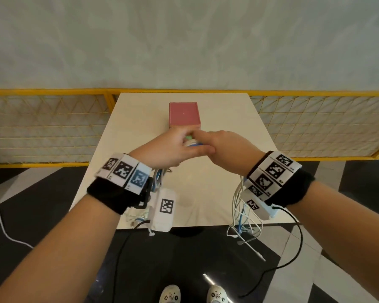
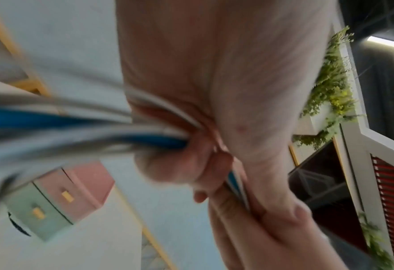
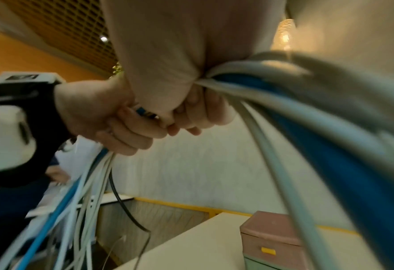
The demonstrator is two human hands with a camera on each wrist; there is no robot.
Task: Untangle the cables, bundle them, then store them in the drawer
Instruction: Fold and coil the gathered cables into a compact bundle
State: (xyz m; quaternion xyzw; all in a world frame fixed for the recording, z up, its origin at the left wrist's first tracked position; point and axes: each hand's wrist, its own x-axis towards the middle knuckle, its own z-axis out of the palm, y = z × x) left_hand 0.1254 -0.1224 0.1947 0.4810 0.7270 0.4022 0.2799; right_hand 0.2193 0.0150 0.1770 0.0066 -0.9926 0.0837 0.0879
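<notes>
The cables (image 1: 192,143), white and blue, are held in the air above the white table (image 1: 140,119), gathered between my two hands. My left hand (image 1: 169,152) has its fingers curled tight around the bunch, and loose ends hang down under that wrist. My right hand (image 1: 223,147) touches the left one and its fingers (image 3: 191,109) also close around the same cables; more strands hang below this wrist, past the table edge. Behind my hands stands the small drawer box (image 1: 184,114), pink on top, its drawers pushed in.

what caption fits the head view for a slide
Both hands grip white and blue cables above the table.
</notes>
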